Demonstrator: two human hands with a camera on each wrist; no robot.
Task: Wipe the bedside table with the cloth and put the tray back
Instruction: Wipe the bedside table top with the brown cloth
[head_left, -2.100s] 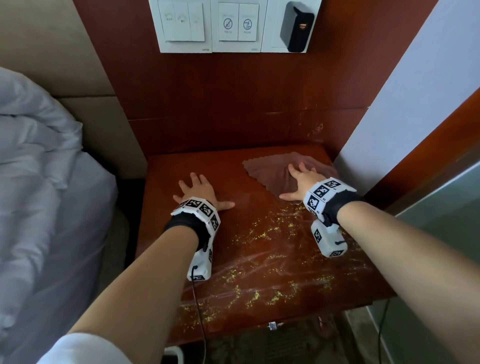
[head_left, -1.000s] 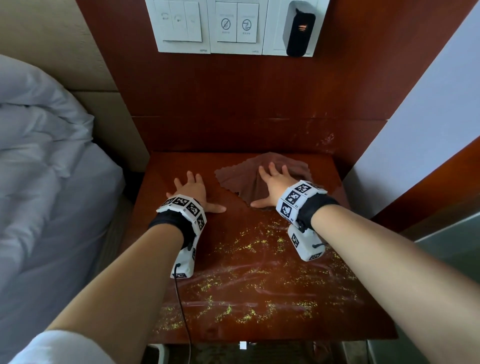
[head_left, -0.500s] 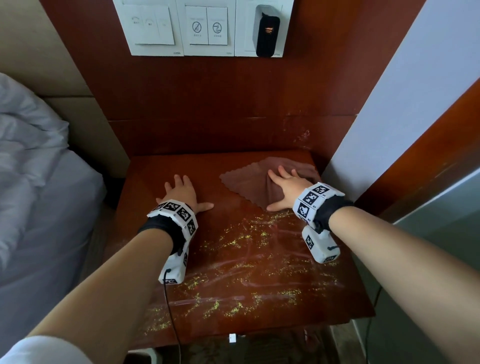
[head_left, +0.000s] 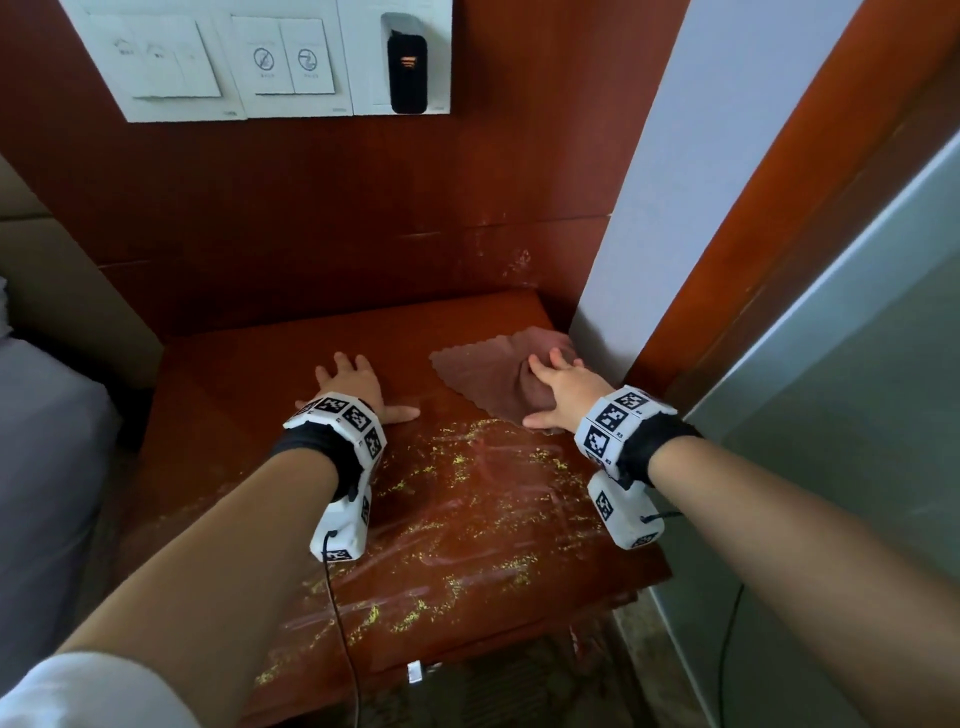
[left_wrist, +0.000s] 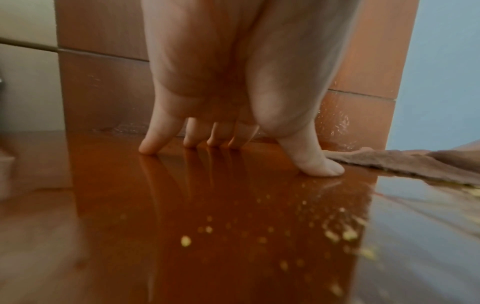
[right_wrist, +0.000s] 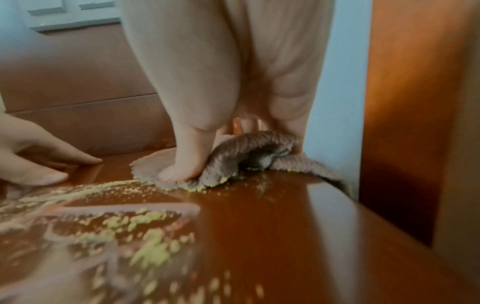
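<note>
A brown cloth (head_left: 483, 371) lies at the back right of the reddish wooden bedside table (head_left: 234, 374), against the white wall. My right hand (head_left: 558, 387) presses flat on it, fingers straight, and the cloth (right_wrist: 233, 152) bunches up under the palm beside the thumb. My left hand (head_left: 353, 382) rests flat on the bare wood to its left, fingers spread; the fingertips (left_wrist: 149, 149) touch the tabletop. Yellow-green crumbs and smears (head_left: 467, 519) cover the table's front half. No tray is in view.
A white wall corner (head_left: 649, 208) and a wooden door frame (head_left: 779, 234) close in the table's right side. A switch panel (head_left: 234, 57) hangs on the wood panel behind. The bed (head_left: 41, 467) is at the left. A glass partition (head_left: 857, 389) stands at the right.
My right hand has slid the cloth rightwards along the back of the table until it meets the wall. The left hand has stayed flat on the wood. The head view has shifted left.
</note>
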